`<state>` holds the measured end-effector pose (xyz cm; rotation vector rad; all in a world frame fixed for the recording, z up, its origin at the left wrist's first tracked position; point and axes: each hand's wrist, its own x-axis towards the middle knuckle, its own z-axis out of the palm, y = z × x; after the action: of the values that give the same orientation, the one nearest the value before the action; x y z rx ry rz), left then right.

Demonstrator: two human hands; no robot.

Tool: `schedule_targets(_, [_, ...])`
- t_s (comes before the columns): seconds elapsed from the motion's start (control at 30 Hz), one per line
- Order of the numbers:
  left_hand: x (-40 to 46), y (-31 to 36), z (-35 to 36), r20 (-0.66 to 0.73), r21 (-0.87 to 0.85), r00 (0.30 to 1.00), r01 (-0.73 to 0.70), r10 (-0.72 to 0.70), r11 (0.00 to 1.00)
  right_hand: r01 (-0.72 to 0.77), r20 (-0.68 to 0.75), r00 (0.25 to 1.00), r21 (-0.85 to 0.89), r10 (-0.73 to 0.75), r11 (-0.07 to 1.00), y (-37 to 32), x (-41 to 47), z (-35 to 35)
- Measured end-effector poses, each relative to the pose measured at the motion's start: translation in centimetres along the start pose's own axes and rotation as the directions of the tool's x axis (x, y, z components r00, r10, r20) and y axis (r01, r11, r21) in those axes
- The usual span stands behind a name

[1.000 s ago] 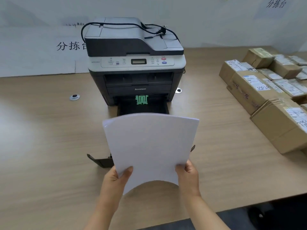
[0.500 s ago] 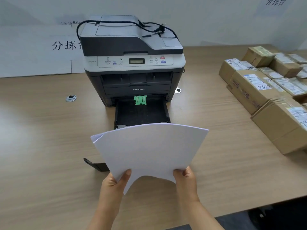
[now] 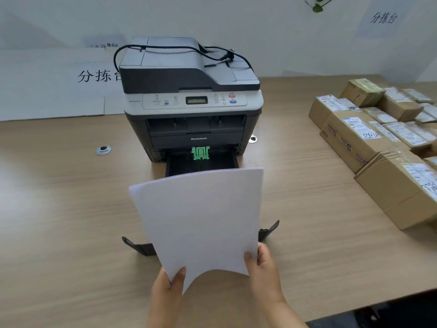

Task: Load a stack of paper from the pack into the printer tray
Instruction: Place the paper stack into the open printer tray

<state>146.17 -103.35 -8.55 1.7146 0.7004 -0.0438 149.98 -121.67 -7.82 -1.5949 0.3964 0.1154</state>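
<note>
A white stack of paper point(image 3: 201, 218) hangs in the air in front of me, bowed upward along its near edge. My left hand point(image 3: 169, 288) pinches its near left corner and my right hand point(image 3: 264, 263) its near right corner. Beyond the sheets stands a grey and black printer point(image 3: 191, 95). Its black paper tray point(image 3: 224, 159) is pulled out toward me, with a green guide point(image 3: 200, 153) at the back. The paper hides most of the tray; only the tray's front ends point(image 3: 139, 246) stick out on each side. No paper pack is in view.
The printer stands on a wooden table point(image 3: 59, 221). A black power cable point(image 3: 212, 54) lies over the printer's lid. Several taped cardboard boxes point(image 3: 369, 143) crowd the table's right side. A round cable grommet point(image 3: 103, 149) sits left of the printer. The table's front edge runs at lower right.
The stack has tilted up more steeply and shifted slightly right, now covering more of the open tray. Both hands keep their hold on the near corners.
</note>
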Motion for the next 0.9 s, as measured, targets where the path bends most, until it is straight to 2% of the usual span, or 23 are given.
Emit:
schedule_targets(0.47, [1.1,4.9,-0.8,-0.074,0.103,0.997,-0.029,0.037,0.994,0.069,-0.049,0.996,-0.212,-0.081,0.975,-5.2,1.2,0.7])
schedule_targets(0.9, [6.3,7.6,-0.1,-0.058,0.249,0.998,0.022,-0.008,0.968,-0.049,-0.087,0.996,-0.400,0.015,0.915,-6.8,6.7,2.0])
